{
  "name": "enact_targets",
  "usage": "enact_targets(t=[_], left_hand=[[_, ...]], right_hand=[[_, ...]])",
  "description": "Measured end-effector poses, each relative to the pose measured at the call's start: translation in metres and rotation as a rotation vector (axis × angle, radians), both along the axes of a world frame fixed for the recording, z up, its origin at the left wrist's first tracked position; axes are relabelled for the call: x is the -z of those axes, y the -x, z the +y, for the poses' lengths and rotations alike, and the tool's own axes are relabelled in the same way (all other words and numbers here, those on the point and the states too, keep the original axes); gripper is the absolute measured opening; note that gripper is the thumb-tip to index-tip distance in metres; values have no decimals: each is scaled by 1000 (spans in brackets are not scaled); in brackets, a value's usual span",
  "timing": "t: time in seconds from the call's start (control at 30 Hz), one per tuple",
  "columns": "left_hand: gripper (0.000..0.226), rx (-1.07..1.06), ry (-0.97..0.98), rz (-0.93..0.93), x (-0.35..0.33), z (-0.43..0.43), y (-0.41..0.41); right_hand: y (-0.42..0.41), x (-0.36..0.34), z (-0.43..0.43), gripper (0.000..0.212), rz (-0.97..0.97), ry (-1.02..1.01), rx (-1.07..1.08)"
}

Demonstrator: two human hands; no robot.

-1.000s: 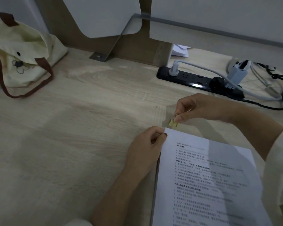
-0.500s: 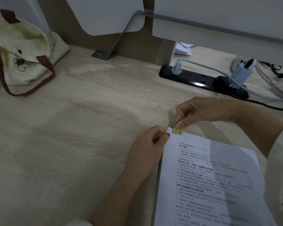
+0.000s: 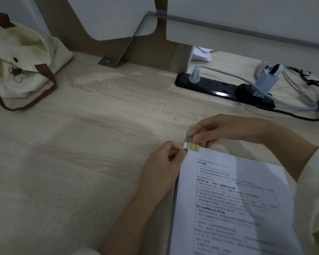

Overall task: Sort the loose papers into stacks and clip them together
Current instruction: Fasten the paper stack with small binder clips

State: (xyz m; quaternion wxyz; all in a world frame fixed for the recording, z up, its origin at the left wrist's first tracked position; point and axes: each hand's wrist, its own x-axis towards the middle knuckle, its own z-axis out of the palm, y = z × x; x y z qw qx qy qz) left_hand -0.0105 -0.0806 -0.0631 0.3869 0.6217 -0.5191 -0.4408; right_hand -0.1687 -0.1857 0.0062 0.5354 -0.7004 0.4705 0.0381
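Observation:
A stack of printed white papers (image 3: 234, 203) lies on the wooden desk at the lower right. A small yellow binder clip (image 3: 193, 146) sits on the stack's top left corner, its jaws over the paper edge. My right hand (image 3: 221, 129) pinches the clip's wire handles from above and behind. My left hand (image 3: 162, 166) grips the stack's top left edge just beside the clip, thumb on the top sheet.
A cream tote bag (image 3: 20, 67) with brown straps lies at the far left. A black power strip (image 3: 223, 89) with plugs and tangled cables (image 3: 302, 92) runs along the back right. A wooden divider and metal bracket (image 3: 110, 61) stand behind. Folded white paper (image 3: 201, 54) lies behind the divider.
My right hand has brought the yellow clip from just off the corner down onto the stack's top left corner. My left hand has kept its hold on the edge.

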Motion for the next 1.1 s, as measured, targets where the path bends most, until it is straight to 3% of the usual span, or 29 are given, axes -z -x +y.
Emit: enact_targets(t=[0.07, 0.17, 0.3, 0.5, 0.67, 0.8, 0.9, 1.03, 1.1], left_hand=[[3, -42, 38, -51, -4, 1, 2], [18, -100, 156, -245, -6, 3, 6], [35, 14, 375, -451, 0, 5, 13], [49, 351, 586, -655, 3, 24, 45], [77, 539, 484, -795, 18, 45, 68], [97, 584, 344, -838, 15, 47, 67], [99, 590, 325, -852, 11, 49, 68], [101, 614, 285, -806, 5, 50, 68], [81, 647, 211, -784, -6, 52, 69]], right_hand=[[12, -1, 8, 13, 38, 154, 105], [46, -7, 30, 13, 105, 412, 245], [107, -15, 81, 13, 138, 456, 426], [194, -2, 172, 14, 362, 529, 741], [193, 22, 215, 6, 314, 525, 792], [177, 31, 211, 18, 198, 570, 794], [173, 35, 207, 4, 174, 582, 791], [178, 32, 211, 17, 117, 516, 827], [181, 22, 215, 19, 37, 492, 897]])
